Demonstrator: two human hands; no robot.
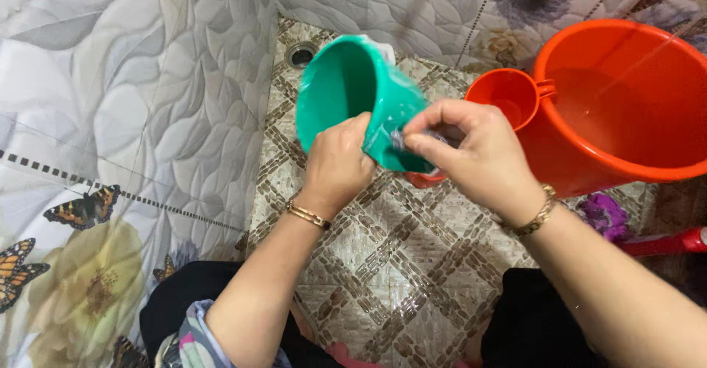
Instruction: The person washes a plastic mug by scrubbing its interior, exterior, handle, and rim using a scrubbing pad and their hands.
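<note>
Both hands clamped on green mug (353, 92): left hand (337, 163) on rim, right hand (471, 151) rubbing its base. Wet grip may slip, dropping mug onto tiled floor (383, 265) below, beside orange bucket (626, 103).

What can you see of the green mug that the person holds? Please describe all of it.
The green mug looks like smooth teal plastic, round, with a wide open mouth. It is tipped on its side, mouth toward the camera, above the patterned tile floor. Its inside appears empty. The left hand grips its lower rim; the right hand presses a small scrubber-like thing against its outer wall. Behind it stands an orange bucket.
</note>
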